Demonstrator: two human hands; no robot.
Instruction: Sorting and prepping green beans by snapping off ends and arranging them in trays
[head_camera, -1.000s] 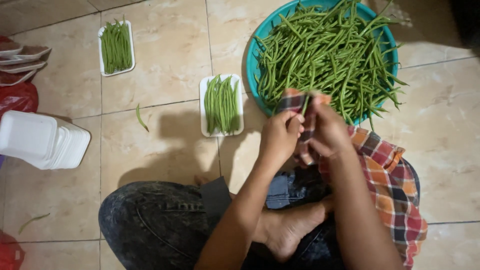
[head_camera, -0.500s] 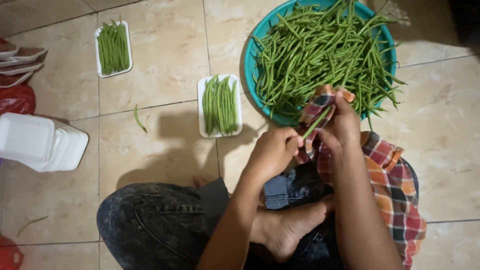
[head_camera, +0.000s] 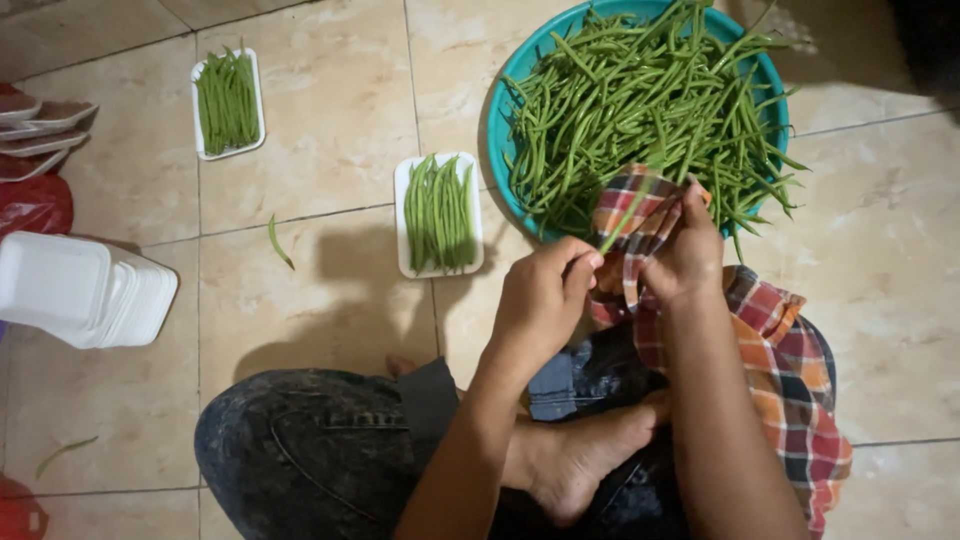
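The basin (head_camera: 508, 100) of beans (head_camera: 640, 100) sits far right on the floor (head_camera: 330, 130) — one filled tray (head_camera: 438, 215) just left of it, another (head_camera: 227, 102) farther left, stacked trays (head_camera: 85, 290) at the left edge.

Home floor used as a food-packing spot: beige tiled floor (head_camera: 330, 130); teal basin (head_camera: 510, 90) of green beans beyond the fingers (head_camera: 580, 265); filled foam trays (head_camera: 438, 215) and stacked empty trays (head_camera: 85, 290) to their left.
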